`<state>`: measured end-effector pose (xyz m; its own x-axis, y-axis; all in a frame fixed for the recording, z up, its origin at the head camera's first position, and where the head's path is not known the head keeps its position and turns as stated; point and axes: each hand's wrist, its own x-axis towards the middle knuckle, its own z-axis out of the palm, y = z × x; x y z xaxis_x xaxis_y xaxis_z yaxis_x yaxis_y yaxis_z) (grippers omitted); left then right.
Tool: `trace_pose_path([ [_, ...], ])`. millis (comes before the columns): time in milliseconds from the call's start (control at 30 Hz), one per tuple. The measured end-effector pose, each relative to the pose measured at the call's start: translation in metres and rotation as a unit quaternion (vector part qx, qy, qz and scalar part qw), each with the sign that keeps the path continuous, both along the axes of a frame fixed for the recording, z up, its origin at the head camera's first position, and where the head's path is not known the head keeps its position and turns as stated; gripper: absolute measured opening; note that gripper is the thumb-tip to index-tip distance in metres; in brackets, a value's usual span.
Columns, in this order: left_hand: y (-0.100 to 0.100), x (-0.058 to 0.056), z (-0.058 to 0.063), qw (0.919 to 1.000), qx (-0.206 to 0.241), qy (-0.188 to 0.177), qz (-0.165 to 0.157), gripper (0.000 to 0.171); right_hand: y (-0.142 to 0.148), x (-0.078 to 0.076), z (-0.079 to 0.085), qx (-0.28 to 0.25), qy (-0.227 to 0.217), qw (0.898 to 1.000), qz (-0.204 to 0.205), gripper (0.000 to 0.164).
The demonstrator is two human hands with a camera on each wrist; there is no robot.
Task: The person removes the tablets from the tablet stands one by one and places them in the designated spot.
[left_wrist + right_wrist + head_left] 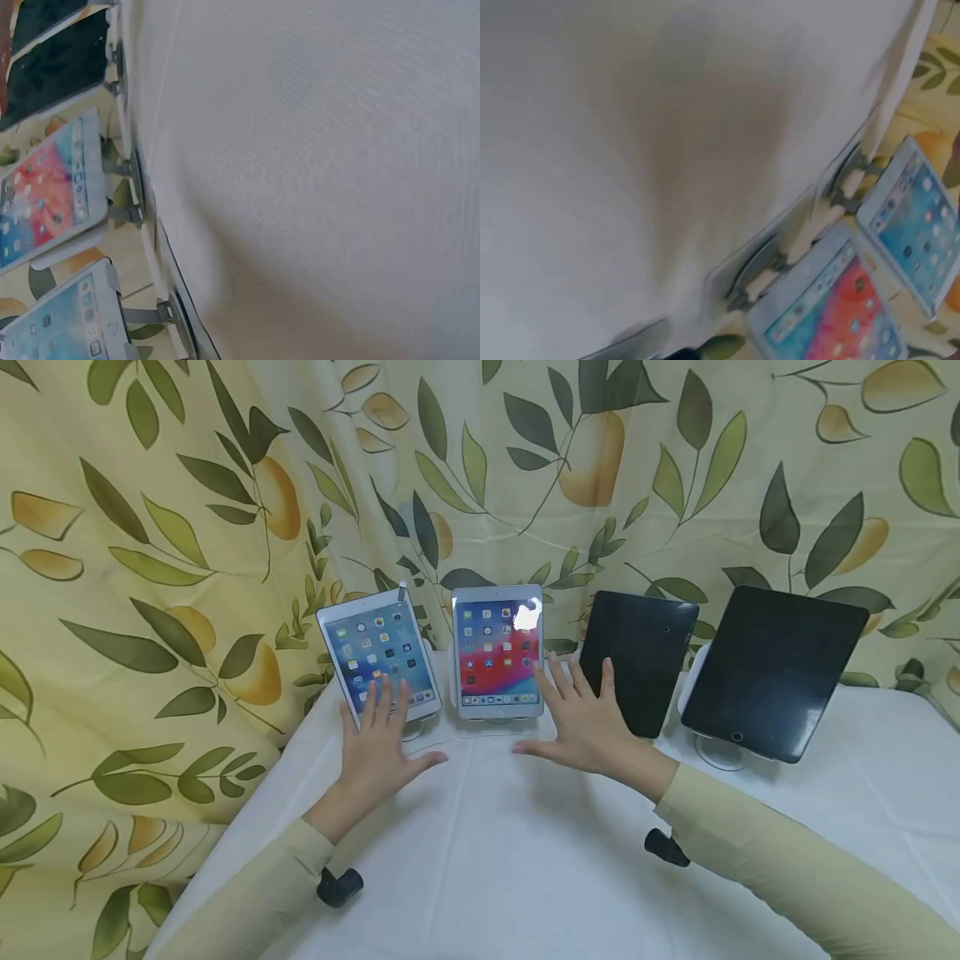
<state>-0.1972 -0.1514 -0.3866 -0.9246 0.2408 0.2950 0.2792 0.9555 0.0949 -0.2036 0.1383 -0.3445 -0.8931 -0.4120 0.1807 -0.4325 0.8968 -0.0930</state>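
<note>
Four tablets would exceed the count, so several stand in a row on stands. My left hand [377,743], fingers spread, is in front of the leftmost white tablet [381,647], whose blue home screen is lit. Beside it stands a second white tablet [498,652] with a red and blue home screen. My right hand [588,722] spreads its fingers between that one and a dark tablet [637,652]. Farther right leans a larger black tablet [776,672]. Neither hand grips anything; whether fingertips touch the tablets I cannot tell.
A white cloth [480,860] covers the table. Behind the row hangs a leaf-patterned curtain [480,460]. Metal stands with round bases, such as the stand [135,191] in the left wrist view, prop up the tablets. A black device [340,887] is on the left wrist.
</note>
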Motion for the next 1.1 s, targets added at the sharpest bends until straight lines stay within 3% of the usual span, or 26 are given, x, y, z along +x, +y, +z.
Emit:
trace_pose_path([
  [133,-0.005,0.000,-0.002,0.9994,0.021,0.028,0.002,0.115,-0.020,0.000,-0.001,-0.049,-0.022,0.999,-0.001,0.105],
  [367,-0.009,-0.005,-0.001,0.9918,0.082,0.097,0.013,0.123,-0.051,-0.007,-0.007,-0.119,-0.010,0.993,0.009,0.103],
  [533,-0.012,-0.011,-0.002,0.9857,0.127,0.104,0.038,0.121,-0.069,-0.015,-0.014,-0.156,-0.001,0.987,0.024,0.098],
  [700,-0.018,-0.015,-0.003,0.9754,0.190,0.084,0.073,0.124,-0.088,-0.024,-0.016,-0.183,0.013,0.983,0.029,0.096],
  [900,-0.019,-0.021,-0.006,0.9603,0.248,0.058,0.114,0.126,-0.109,-0.028,-0.023,-0.218,-0.023,0.976,0.020,0.094],
  [1100,-0.013,-0.032,-0.008,0.9390,0.304,0.099,0.126,0.115,-0.125,-0.034,-0.028,-0.268,-0.065,0.961,-0.007,0.087],
])
